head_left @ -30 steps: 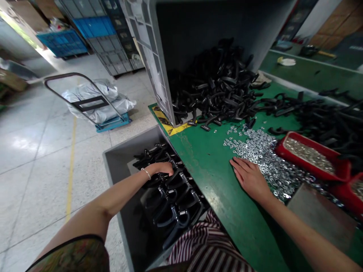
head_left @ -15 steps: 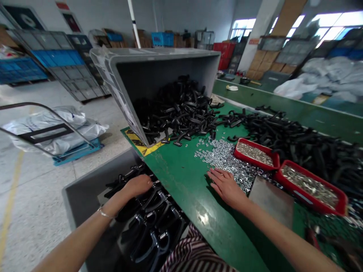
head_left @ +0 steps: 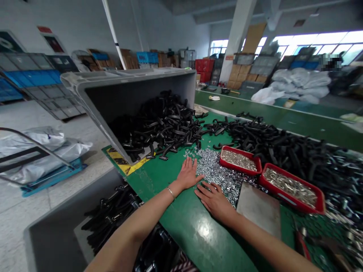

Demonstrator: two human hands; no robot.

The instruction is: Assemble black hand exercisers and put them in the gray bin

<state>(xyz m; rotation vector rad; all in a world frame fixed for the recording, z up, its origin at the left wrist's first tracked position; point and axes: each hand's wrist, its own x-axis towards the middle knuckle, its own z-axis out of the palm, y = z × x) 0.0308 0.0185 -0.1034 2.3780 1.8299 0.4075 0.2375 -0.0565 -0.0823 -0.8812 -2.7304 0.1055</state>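
Note:
My left hand (head_left: 187, 174) lies on the green table at the left edge of a spread of small shiny metal nuts (head_left: 211, 166), thumb out and fingers stretched. Close beside it, my right hand (head_left: 214, 200) rests with fingers spread on the near edge of the same nuts. Neither hand holds anything that I can see. Right of the nuts stand two red trays, one with small metal pieces (head_left: 240, 159) and a longer one with metal parts (head_left: 293, 189). A flat metal plate (head_left: 259, 207) lies by my right forearm.
A grey crate (head_left: 98, 113) on its side spills black curved handles (head_left: 170, 124) onto the table. More black handles (head_left: 283, 145) are heaped behind the trays. Another grey bin (head_left: 53, 223) below the table edge holds black handles. Pliers with a red grip (head_left: 302, 243) lie at lower right.
My left hand has moved from the handles in the lower bin up onto the table beside the nuts. My right hand stays at the nuts' near edge. The view has shifted.

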